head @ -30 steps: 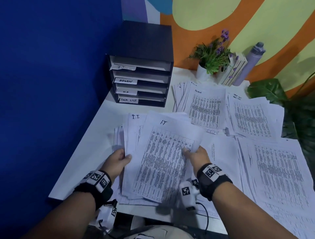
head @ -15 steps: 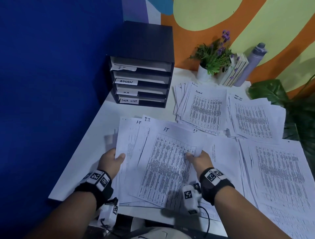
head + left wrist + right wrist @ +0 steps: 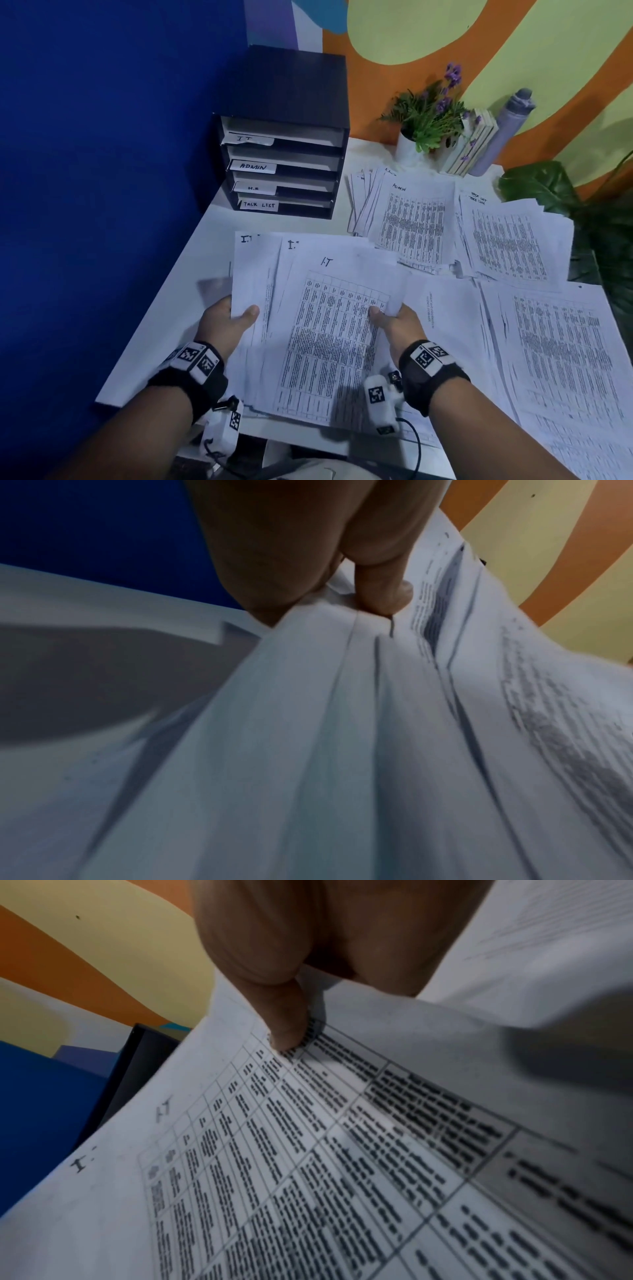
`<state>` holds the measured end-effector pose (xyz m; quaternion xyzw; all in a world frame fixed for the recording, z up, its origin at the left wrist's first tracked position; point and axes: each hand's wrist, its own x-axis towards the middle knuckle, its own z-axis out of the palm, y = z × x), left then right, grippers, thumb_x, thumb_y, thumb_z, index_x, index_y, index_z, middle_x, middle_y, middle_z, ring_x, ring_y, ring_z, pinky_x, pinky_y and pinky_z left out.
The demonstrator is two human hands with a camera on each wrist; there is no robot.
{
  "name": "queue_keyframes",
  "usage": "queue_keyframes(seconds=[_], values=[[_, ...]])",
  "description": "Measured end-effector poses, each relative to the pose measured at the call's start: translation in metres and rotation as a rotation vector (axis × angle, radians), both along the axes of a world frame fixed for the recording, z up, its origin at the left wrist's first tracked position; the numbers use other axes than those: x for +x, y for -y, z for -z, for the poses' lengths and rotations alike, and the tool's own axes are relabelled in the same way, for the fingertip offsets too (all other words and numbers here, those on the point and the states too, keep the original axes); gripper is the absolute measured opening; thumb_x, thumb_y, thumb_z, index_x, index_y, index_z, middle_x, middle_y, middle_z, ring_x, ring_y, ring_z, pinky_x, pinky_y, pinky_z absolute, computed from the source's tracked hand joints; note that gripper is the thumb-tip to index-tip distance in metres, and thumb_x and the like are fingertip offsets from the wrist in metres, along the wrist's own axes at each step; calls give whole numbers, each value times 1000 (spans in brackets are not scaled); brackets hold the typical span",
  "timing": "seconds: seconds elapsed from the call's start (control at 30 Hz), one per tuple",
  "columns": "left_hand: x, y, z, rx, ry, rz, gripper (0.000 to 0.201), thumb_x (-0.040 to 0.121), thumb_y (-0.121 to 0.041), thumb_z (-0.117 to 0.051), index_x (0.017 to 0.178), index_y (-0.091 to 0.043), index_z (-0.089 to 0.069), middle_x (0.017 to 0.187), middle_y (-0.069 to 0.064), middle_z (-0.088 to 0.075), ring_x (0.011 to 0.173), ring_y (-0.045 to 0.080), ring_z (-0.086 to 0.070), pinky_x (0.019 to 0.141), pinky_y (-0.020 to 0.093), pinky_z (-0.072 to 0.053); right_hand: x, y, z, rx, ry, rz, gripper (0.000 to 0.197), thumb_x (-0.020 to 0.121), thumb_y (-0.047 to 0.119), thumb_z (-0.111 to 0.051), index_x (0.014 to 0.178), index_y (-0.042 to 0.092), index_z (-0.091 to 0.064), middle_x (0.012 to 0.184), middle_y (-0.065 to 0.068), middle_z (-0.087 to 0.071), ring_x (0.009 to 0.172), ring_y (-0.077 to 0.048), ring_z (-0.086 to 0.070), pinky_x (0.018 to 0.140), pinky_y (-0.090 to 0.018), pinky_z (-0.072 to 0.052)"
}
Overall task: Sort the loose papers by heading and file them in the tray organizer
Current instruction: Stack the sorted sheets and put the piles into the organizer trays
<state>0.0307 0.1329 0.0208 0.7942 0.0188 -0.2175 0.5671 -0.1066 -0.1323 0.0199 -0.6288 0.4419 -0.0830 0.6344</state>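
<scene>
A fanned stack of white sheets headed "IT" [image 3: 322,329] is held above the near part of the white table [image 3: 178,301]. My left hand [image 3: 226,320] grips its left edge, thumb on top [image 3: 383,596]. My right hand [image 3: 394,320] grips the right side, thumb pressed on the printed grid [image 3: 287,1026]. The black tray organizer [image 3: 284,137] stands at the back left, with slots labelled IT [image 3: 246,138], ADMIN [image 3: 252,167], H.R [image 3: 254,188] and TASK LIST [image 3: 259,205]. An "ADMIN" pile [image 3: 411,219] lies right of it.
More paper piles cover the right of the table: a task list pile [image 3: 507,240] and a large pile at the near right [image 3: 561,359]. A potted plant [image 3: 428,116], a few books [image 3: 469,147] and a grey bottle [image 3: 503,130] stand at the back. A blue wall [image 3: 102,171] bounds the left.
Both hands have spread the IT sheets wider and moved the stack slightly up and away; more "IT" headings now show at the left.
</scene>
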Motion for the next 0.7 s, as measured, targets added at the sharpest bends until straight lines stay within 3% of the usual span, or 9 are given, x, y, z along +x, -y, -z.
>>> queue_keyframes(seconds=[0.13, 0.27, 0.37, 0.43, 0.5, 0.53, 0.6, 0.7], values=[[0, 5, 0, -2, -5, -24, 10, 94, -28, -63, 102, -25, -69, 101, -9, -71, 98, 14, -65, 92, 33, -49, 1, 1, 0, 45, 76, 28, 19, 84, -1, -69, 101, 8, -65, 102, -11, -72, 96, -24, -67, 83, -31, -51], [1, 7, 2, 20, 3, 14, 15, 99, -26, -54, 109, -23, -66, 109, -5, -69, 106, 20, -63, 96, 35, -47, -2, 2, 1, 67, 114, 16, 28, 85, 0, -69, 112, 3, -61, 105, -12, -71, 99, -29, -67, 86, -35, -53], [-5, 18, 0, -62, -83, 79, 18, 102, -25, -50, 103, -24, -68, 109, -3, -71, 105, 21, -65, 99, 36, -48, 1, -2, -3, 67, 118, -83, 44, 87, 2, -67, 124, 15, -47, 107, -8, -66, 97, -26, -64, 82, -34, -54], [-9, 27, 0, -107, -167, 132, 22, 102, -33, -48, 105, -26, -69, 110, -1, -72, 99, 19, -66, 101, 39, -48, 3, 1, -7, -4, 74, -87, 60, 86, -3, -63, 132, 28, -40, 115, -5, -64, 103, -24, -63, 90, -40, -53], [-8, 31, 5, 0, -119, 210, 20, 101, -38, -47, 109, -33, -65, 117, 1, -68, 101, 22, -64, 101, 44, -49, 2, 12, -14, -125, 35, -31, 70, 85, -5, -60, 139, 33, -35, 126, -3, -59, 111, -23, -59, 97, -41, -49], [-7, 31, 7, 87, -49, 254, 18, 101, -33, -49, 113, -32, -63, 121, 3, -66, 105, 22, -63, 99, 42, -50, 0, 21, -18, -189, 6, -2, 72, 86, -5, -58, 142, 33, -32, 132, -3, -55, 114, -23, -57, 98, -38, -47], [-3, 28, 14, 326, 99, 303, 31, 97, -23, -57, 128, -22, -58, 133, 7, -57, 115, 22, -58, 101, 35, -46, -7, 40, -28, -308, -67, 30, 71, 90, -3, -54, 146, 32, -28, 142, -7, -47, 120, -27, -53, 97, -34, -44], [-7, 18, 17, 687, 190, 342, 63, 88, -28, -69, 144, -22, -43, 147, 8, -37, 130, 28, -43, 107, 39, -41, -23, 66, -42, -452, -238, 56, 71, 93, -2, -50, 149, 32, -24, 122, -12, -55, 101, -33, -60, 87, -40, -51]])
